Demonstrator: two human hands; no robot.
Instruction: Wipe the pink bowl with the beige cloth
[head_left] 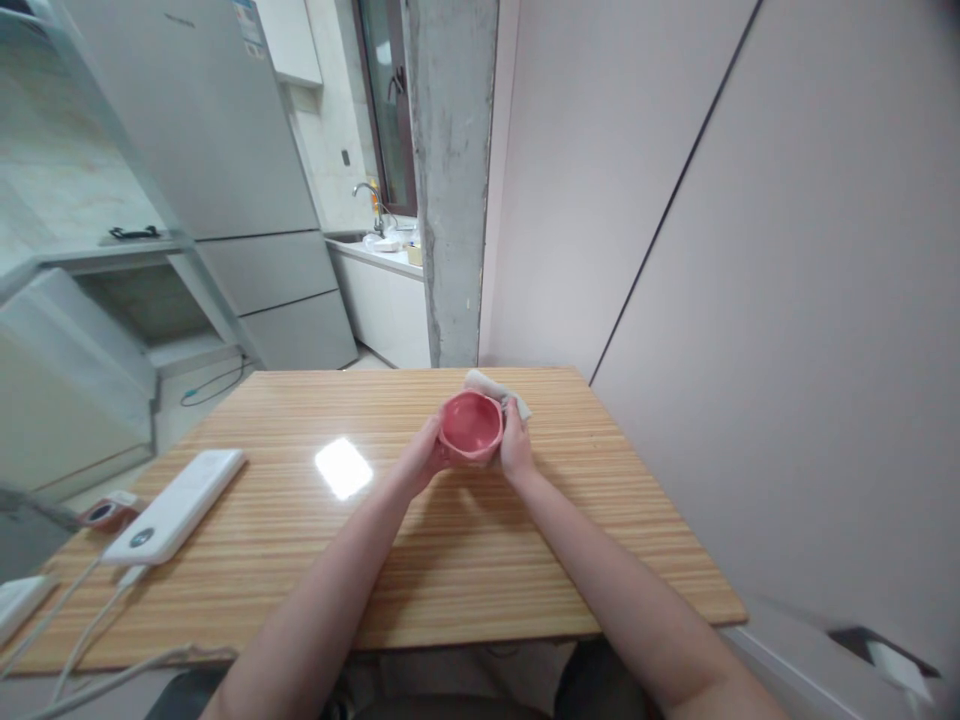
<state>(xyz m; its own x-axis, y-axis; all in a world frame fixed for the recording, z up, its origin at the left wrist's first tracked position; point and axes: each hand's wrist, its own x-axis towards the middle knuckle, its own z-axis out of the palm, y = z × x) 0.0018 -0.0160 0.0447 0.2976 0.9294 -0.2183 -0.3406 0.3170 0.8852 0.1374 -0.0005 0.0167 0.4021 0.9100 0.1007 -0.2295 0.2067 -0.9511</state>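
We hold the small pink round bowl [470, 426] — left hand [424, 457] at nine o'clock, right hand [516, 447] at three o'clock pinching a white cloth [489, 384] — above the striped wooden table [300, 420].

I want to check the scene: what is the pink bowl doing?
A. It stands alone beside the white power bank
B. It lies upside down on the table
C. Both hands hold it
C: the left hand and right hand clasp the pink bowl from either side.

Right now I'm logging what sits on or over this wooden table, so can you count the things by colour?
Pink: 1, bowl held by left hand and right hand
White: 2, cloth, power bank
Brown: 1, small gadget
Total: 4
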